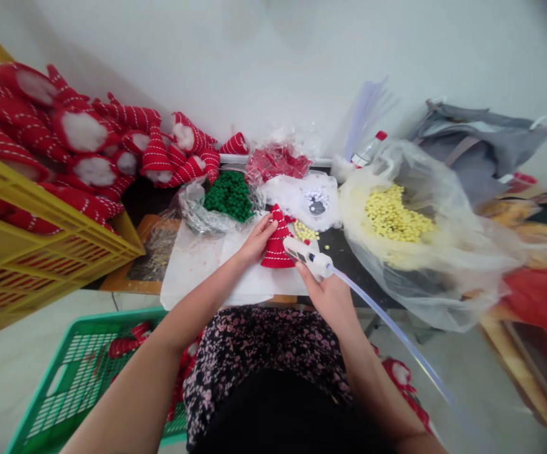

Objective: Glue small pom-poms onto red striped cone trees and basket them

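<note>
A red felt cone with white stitched lines (pixel 277 246) lies on white paper (pixel 192 258), tip pointing away from me. My left hand (pixel 257 239) grips its left edge, fingers over the upper part. In my right hand (pixel 332 296) is a white glue gun (pixel 305 254), its front end over the cone's right side. A long clear glue stick (pixel 391 328) trails from the gun's back toward the lower right. The nozzle tip is too small to make out. Just beyond the gun lie small yellow pompoms (pixel 305 231).
Green pompoms (pixel 229 197), red pieces in plastic (pixel 277 162), white pompoms (pixel 318 200) and a bag of yellow pompoms (pixel 396 214) surround the paper. A yellow crate (pixel 41 239) with stuffed red cones stands left. Below is a green basket (pixel 69 372); a grey bag (pixel 481 139) sits right.
</note>
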### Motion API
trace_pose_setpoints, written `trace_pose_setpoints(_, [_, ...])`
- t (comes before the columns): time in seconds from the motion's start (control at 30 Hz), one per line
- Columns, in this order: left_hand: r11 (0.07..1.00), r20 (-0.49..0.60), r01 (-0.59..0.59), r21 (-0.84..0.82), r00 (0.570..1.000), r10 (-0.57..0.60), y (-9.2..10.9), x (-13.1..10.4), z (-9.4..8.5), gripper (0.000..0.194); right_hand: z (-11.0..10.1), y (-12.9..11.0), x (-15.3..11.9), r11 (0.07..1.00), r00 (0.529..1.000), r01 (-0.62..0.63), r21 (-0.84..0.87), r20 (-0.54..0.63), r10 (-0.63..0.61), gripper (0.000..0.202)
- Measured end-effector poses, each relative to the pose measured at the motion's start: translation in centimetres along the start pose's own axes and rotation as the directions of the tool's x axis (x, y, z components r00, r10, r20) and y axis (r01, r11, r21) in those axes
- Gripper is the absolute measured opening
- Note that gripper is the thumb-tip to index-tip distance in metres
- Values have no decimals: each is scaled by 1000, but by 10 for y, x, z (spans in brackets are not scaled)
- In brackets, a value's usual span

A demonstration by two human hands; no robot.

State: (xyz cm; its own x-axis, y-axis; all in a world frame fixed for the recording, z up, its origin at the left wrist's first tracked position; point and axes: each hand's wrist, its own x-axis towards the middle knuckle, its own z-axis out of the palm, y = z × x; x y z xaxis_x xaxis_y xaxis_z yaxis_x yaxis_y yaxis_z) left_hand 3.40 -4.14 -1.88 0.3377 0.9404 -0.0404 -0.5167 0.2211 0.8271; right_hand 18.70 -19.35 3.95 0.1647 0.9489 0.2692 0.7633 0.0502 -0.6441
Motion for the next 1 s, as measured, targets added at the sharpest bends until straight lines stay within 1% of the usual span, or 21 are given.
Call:
trace_pose_setpoints(0.2, [1000, 4, 4, 8, 1000, -4, 1, 0, 0, 50, -2, 5, -1, 1000, 999, 13, -13, 51, -12, 51])
trace_pose_setpoints(0.27, [1000, -6, 14, -3, 1000, -14, 1, 0, 0, 49, -5, 4, -2, 1000, 999, 5, -14, 48, -4, 50])
trace_pose_setpoints(0.37, [999, -38, 34, -37, 999, -36, 2, 0, -1, 46, -10, 3, -2, 999, 1000, -14, 34, -21, 14, 49])
trace_pose_setpoints(0.47, [995, -76, 66, -78, 995, -72, 4, 0, -3, 44, -16, 4, 0, 984, 996, -12, 176, -80, 26, 46])
trace_pose_setpoints(0.53, [991, -80, 88, -97, 992, -96, 5, 1, -5, 44, -18, 7, 3, 958, 997, -40, 284, -57, 59, 45])
trace_pose_setpoints(0.6, [988, -72, 106, -109, 991, -114, 5, 1, -6, 44, -19, 11, 6, 923, 994, -95, 373, -12, 107, 47])
trace_pose_setpoints(0.7, [985, -63, 117, -125, 990, -126, 6, 2, -7, 43, -17, 13, 9, 871, 986, -159, 465, 30, 164, 49])
trace_pose_setpoints(0.8, [984, -32, 120, -130, 992, -125, 7, 1, -6, 44, -13, 12, 10, 847, 983, -177, 502, 52, 174, 51])
trace_pose_setpoints(0.9, [984, 8, 122, -129, 993, -122, 8, -1, -4, 45, -9, 11, 10, 854, 984, -175, 491, 54, 171, 53])
trace_pose_setpoints(1.0, [985, 9, 116, -127, 993, -116, 10, -2, -3, 45, -7, 12, 10, 859, 986, -167, 483, 60, 158, 54])
